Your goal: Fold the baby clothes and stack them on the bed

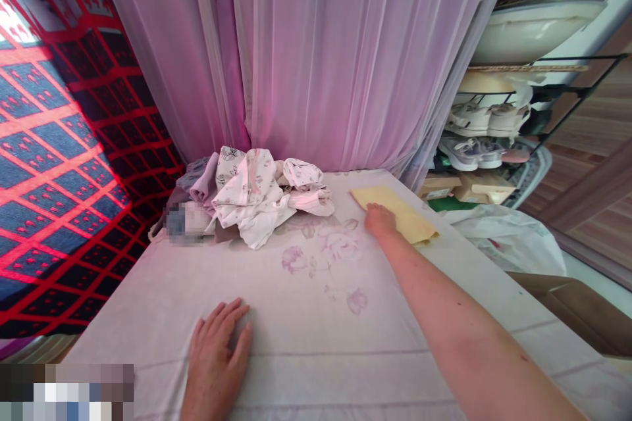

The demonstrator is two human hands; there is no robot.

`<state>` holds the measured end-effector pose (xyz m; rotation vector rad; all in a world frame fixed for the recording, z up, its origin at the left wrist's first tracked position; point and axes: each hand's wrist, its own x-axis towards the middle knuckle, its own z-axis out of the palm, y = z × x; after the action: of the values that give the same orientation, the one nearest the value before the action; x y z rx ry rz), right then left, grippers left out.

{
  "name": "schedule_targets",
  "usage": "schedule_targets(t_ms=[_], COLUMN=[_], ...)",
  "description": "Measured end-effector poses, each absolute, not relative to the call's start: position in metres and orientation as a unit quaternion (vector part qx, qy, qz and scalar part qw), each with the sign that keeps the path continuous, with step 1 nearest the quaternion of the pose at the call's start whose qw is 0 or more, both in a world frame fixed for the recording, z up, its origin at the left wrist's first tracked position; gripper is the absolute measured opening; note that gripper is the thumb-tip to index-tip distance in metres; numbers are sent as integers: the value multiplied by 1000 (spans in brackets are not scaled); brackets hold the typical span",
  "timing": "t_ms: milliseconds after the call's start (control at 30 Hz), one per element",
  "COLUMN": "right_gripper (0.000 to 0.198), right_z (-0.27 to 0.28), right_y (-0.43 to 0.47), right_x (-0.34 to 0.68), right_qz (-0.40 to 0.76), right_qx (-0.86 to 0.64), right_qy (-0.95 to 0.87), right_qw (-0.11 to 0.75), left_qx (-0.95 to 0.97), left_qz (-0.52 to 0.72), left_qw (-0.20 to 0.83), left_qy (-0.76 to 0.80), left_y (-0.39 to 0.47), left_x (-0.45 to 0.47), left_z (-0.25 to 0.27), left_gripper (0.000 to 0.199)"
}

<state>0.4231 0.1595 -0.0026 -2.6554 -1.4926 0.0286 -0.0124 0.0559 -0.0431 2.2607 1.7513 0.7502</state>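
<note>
A folded yellow cloth [412,214] lies flat at the far right of the table. My right hand [380,219] is at its left edge, the arm stretched out, with bent fingers closed on the cloth; the fingertips are hard to see. Near the front of the table, my left hand [220,345] rests palm down on the white flowered tablecloth [306,332], thumb apart and nothing in it. Beyond it, at the back left, sits a heap of crumpled clothes [257,194], white printed pieces on top and mauve and grey ones to the left.
Pinkish-purple curtains [345,59] hang behind the table. A red and black patterned fabric [99,164] hangs at the left. On the right stand a rack with shoes [469,120] and a white basin [538,29], cardboard boxes [481,187], a plastic bag [513,237] and a brown box-like object [573,309].
</note>
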Motion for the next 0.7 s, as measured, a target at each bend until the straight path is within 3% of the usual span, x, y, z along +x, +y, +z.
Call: schedule_targets(t_ms=[200, 367, 533, 700], right_gripper=[42, 53, 59, 62], right_z=[-6, 6, -7, -14], right_y=[169, 145, 105, 93], right_x=[416, 442, 479, 485], right_qz=[17, 0, 13, 12], right_qx=[-858, -844, -868, -870], right_qy=[-511, -533, -496, -493], right_qw=[53, 61, 8, 13], left_qx=[766, 769, 773, 778], left_qz=[254, 254, 245, 230], left_qw=[87, 77, 71, 66], left_qy=[584, 581, 581, 581], left_y=[55, 54, 55, 56], left_x=[-12, -12, -12, -11], left_z=[-42, -43, -43, -39], left_gripper=[35, 35, 35, 36])
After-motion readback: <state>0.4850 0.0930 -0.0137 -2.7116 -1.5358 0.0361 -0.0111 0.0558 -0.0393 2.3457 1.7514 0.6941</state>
